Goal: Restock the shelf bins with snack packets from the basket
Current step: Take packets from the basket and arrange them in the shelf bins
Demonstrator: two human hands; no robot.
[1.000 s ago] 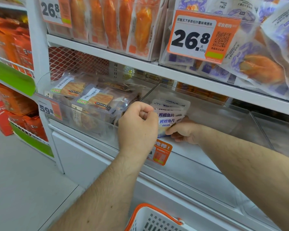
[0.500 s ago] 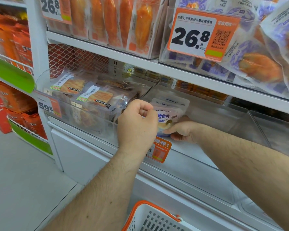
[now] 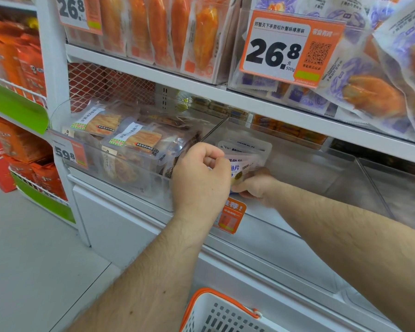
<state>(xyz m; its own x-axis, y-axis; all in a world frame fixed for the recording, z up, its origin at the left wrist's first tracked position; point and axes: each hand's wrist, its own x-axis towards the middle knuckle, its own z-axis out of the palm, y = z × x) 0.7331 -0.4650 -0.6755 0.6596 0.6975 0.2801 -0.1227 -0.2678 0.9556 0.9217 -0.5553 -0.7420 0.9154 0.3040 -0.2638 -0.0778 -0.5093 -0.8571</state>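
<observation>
- At the far left, orange snack bags [image 3: 19, 140] sit stacked on a neighbouring rack edged with green strips.
- A clear shelf bin [image 3: 120, 168] on the middle shelf holds see-through packets of dried fish [image 3: 139, 140], and a price tag reading 59.8 [image 3: 67, 153] hangs on its front.
- Above it, tall orange packets [image 3: 158, 29] stand in a row on the upper shelf.
- The left hand [image 3: 199, 173] is raised at the front edge of the next clear bin [image 3: 321, 168], its grip curled together, fingertips pinching the near face of the white snack packets [image 3: 247, 159].
- Those white packets with blue lettering stand upright at the left front corner of that bin, several pressed one behind another.
- The right hand [image 3: 256, 185] reaches in from the right, its grip clamped on the lower right edge of the same packets.
- A small orange tag [image 3: 230, 216] hangs from the bin front just below both hands.
- Up right, a big 26.8 price card [image 3: 288, 49] fronts purple-and-white crab stick bags [image 3: 369, 92].
- Down at the bottom, the rim of a white basket with an orange handle [image 3: 221, 312] shows.
</observation>
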